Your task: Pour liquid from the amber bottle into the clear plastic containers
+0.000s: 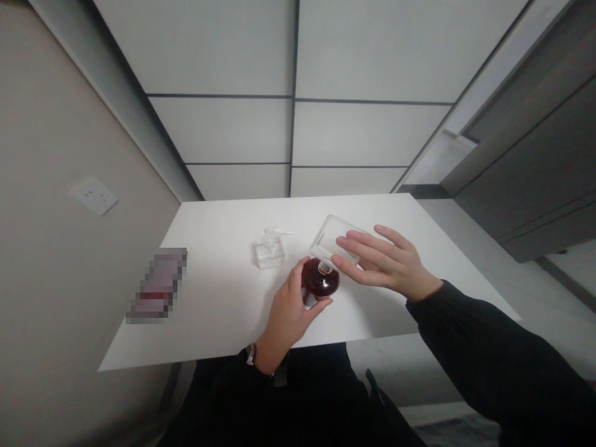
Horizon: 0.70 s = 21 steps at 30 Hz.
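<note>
The white table (223, 316) bears a clear pump bottle (269, 252), a dark-red bottle (321, 282) and a blurred item (157, 285).

The left hand (288, 310) grips a round dark-red bottle (321, 280) on the white worktop (223, 310). The right hand (386, 264) holds a clear bottle (331, 239) tilted, neck against its top. A small pump bottle (270, 251) stands just behind.

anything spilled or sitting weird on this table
No spill shows on the table. Only the clear bottle is askew: the right hand tips it neck-down onto the dark red bottle, which the left hand grips. The small pump bottle stands upright beside them.
</note>
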### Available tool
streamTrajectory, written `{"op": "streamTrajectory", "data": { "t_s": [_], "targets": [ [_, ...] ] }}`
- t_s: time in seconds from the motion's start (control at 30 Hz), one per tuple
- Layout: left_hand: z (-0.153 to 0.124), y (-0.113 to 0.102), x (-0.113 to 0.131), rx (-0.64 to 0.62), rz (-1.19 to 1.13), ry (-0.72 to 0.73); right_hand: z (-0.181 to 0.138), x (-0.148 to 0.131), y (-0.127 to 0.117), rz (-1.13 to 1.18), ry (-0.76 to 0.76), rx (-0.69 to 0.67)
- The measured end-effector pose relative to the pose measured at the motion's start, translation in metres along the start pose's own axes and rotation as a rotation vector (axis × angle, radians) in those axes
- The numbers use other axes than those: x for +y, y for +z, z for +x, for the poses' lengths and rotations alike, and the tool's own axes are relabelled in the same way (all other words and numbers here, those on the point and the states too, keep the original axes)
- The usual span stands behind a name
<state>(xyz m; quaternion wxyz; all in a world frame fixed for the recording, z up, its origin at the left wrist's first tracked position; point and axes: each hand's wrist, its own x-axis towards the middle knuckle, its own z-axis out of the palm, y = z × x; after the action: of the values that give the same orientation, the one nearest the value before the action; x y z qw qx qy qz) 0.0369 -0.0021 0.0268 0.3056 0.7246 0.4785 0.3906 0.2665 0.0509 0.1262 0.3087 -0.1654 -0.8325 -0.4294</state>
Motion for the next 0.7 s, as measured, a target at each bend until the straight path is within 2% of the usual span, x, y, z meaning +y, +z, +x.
{"op": "streamTrajectory", "data": {
  "t_s": [0.13,0.4,0.57,0.7],
  "targets": [
    [-0.0001,0.0001,0.0002,0.002,0.0,0.001,-0.0032,-0.0004,0.0015,0.0,0.008,-0.001],
    [-0.0001,-0.0008,0.0003,-0.012,-0.01,-0.001,-0.0092,0.0017,0.0047,0.239,0.134,-0.048],
    [0.0005,-0.0001,0.0,-0.002,-0.003,0.015,-0.0082,0.0023,0.0053,0.203,0.087,-0.022],
    [0.0004,0.0001,0.0005,0.002,0.0,0.023,-0.0096,0.0019,0.0061,0.33,0.157,-0.064]
  ]
}}
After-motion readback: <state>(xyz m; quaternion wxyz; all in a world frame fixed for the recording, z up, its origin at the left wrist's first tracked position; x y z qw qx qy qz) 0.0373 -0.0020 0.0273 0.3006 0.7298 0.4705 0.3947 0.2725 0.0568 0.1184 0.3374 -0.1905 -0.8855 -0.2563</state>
